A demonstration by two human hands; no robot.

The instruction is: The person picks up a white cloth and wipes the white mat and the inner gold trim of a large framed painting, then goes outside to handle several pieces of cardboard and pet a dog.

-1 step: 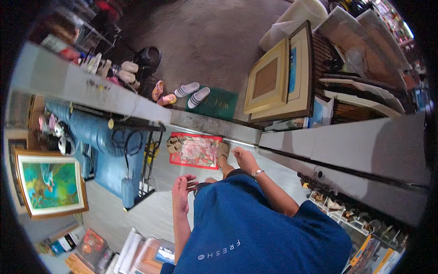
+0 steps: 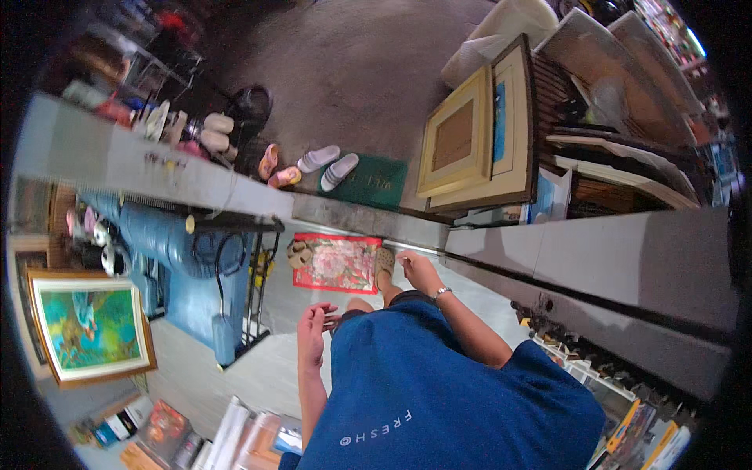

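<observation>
My left hand (image 2: 313, 330) hangs in front of my body, fingers apart and holding nothing. Wearing a silver wristband (image 2: 442, 292), my right hand (image 2: 421, 272) is held out over the floor, its fingers loosely bent with nothing seen in them. Below lies a red-bordered floral mat (image 2: 341, 266). One tan clog (image 2: 384, 265), with my foot in it, is at the mat's right edge, close to my right hand. Its mate, another tan clog (image 2: 299, 254), sits at the left end. Neither hand appears to touch anything.
A raised sill (image 2: 368, 219) crosses ahead. Beyond it are a green doormat (image 2: 384, 184), striped slides (image 2: 338, 171) and pink-yellow clogs (image 2: 284, 177). Picture frames (image 2: 458, 133) lean at the right. A blue folding bed (image 2: 188, 305) and framed painting (image 2: 92, 323) stand left.
The view has shifted slightly, so the mat, bed and painting appear a little lower. Both hands keep nearly the same pose.
</observation>
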